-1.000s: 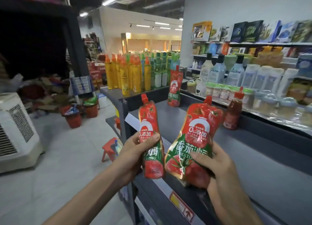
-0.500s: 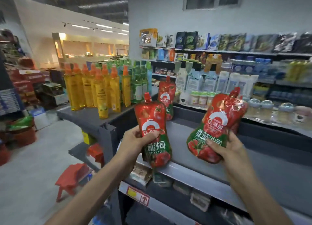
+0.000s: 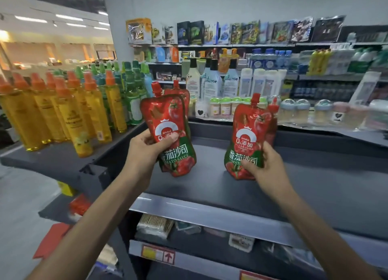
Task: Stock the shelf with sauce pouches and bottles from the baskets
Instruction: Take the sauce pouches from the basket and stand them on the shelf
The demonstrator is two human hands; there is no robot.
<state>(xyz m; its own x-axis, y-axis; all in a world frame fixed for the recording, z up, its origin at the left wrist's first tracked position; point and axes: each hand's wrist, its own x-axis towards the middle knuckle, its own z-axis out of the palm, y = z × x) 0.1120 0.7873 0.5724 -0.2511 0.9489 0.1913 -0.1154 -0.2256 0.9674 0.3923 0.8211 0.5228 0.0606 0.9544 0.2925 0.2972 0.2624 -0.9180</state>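
Observation:
My left hand [image 3: 147, 149] grips a red tomato sauce pouch [image 3: 168, 120] upright, its bottom just above the grey shelf [image 3: 315, 187]. Behind it stands another pouch [image 3: 180, 93], mostly hidden. My right hand [image 3: 264, 166] holds a second red pouch [image 3: 247, 132] upright, its base at or just above the shelf surface. A red sauce bottle [image 3: 273, 120] stands right behind that pouch, mostly covered by it.
Yellow and green bottles [image 3: 69, 111] crowd the end shelf at left. White bottles and small jars [image 3: 226, 90] line the back of the aisle shelf. A lower shelf [image 3: 189, 227] holds small packs. A red stool [image 3: 52, 237] stands on the floor at left.
Both hands moved forward and down, carrying the pouches out over the grey shelf and further apart. The camera came closer to the shelf.

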